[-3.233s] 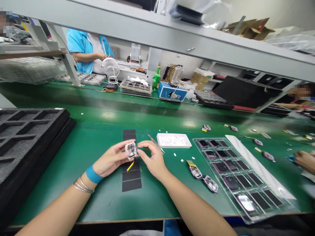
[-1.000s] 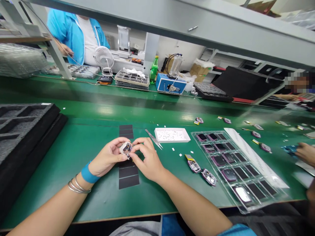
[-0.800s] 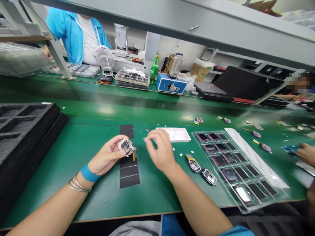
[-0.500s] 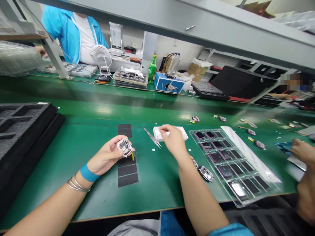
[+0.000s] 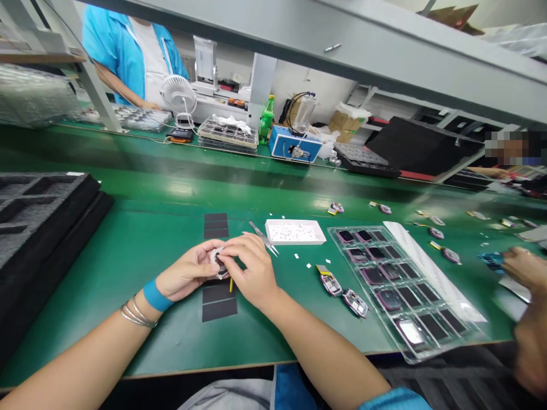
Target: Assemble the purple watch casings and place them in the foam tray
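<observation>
Head view, and right at the front of the bench both hands are working together. The left hand (image 5: 186,272) is curled closed under a small pale electronic module (image 5: 220,263), a blue wristband (image 5: 156,296) and thin bangles (image 5: 137,314) on that wrist. The right hand (image 5: 252,266) arrives over the top, its fingertips (image 5: 233,245) pinched down on the module, so it's the nearer hand to the upper face. The module sits in front of and left of the white tray (image 5: 294,232), above a black strip mat (image 5: 219,302). Fingers cover most of it, so the long axis is a fair guess at best, maybe running across the body. A yellow flex tab (image 5: 231,286) points down toward the person.

Just behind the right hand, steel tweezers (image 5: 262,238) lie angled on the green bench, close to the white tray. To the right of the tray are two loose modules (image 5: 331,285) and a clear blister tray (image 5: 371,336), and further right a co-worker's hand (image 5: 523,270) works by a blue board (image 5: 491,260). Left of the tray is black foam packing (image 5: 55,188). Far across the line, a person in a blue jacket (image 5: 123,57) stands behind a white desk fan (image 5: 178,94).
</observation>
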The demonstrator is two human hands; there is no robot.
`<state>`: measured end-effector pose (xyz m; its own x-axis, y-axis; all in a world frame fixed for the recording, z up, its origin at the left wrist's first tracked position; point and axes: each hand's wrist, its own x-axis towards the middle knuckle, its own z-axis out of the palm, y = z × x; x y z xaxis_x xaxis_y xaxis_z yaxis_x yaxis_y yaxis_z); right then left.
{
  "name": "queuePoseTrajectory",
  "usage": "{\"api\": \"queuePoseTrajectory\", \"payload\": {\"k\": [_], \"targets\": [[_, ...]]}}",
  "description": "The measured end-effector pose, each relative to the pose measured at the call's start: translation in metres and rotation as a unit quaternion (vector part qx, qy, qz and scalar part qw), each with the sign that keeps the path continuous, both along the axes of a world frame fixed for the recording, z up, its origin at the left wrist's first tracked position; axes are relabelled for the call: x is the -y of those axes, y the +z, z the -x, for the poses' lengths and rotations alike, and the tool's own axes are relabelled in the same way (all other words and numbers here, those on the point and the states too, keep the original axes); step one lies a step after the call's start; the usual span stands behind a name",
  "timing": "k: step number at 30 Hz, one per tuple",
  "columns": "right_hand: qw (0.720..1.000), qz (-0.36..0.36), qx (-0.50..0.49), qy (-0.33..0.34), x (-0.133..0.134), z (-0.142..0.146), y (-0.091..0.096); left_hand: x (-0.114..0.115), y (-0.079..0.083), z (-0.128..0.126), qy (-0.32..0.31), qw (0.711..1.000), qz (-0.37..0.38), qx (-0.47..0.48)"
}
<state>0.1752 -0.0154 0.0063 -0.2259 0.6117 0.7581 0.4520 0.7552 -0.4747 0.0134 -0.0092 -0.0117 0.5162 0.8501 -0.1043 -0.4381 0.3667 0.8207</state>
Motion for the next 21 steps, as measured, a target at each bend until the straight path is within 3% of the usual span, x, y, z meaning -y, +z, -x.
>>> {"api": "queuePoseTrajectory", "payload": {"k": [4,6,8,10,14,16,18,21], "targets": [[1.0,0.006,0.011,0.005,-0.002,0.001,-0.003,0.0,-0.001,0.002,-0.01,1.0,0.011,-0.014],[0.997,0.064,-0.032,0.028,-0.003,0.0,-0.004,-0.001,0.0,0.002,-0.007,1.0,0.011,-0.011],[0.973,0.179,-0.121,0.076,-0.005,-0.002,-0.005,-0.002,0.002,0.003,0.001,1.0,-0.001,0.001],[0.904,0.338,-0.215,0.151,-0.008,-0.004,-0.007,-0.003,0.005,0.004,0.02,1.0,-0.012,0.013],[0.703,0.602,-0.263,0.273,-0.012,-0.008,-0.012,-0.006,0.011,0.01,0.061,0.998,-0.011,0.02],[0.653,0.657,-0.261,0.273,-0.014,-0.01,-0.014,-0.007,0.013,0.013,0.071,0.997,-0.013,0.02],[0.653,0.659,-0.281,0.244,-0.017,-0.013,-0.014,-0.008,0.015,0.015,0.084,0.996,-0.012,0.017],[0.707,0.594,-0.326,0.202,-0.02,-0.017,-0.01,-0.009,0.015,0.016,0.096,0.995,-0.002,0.005]]}}
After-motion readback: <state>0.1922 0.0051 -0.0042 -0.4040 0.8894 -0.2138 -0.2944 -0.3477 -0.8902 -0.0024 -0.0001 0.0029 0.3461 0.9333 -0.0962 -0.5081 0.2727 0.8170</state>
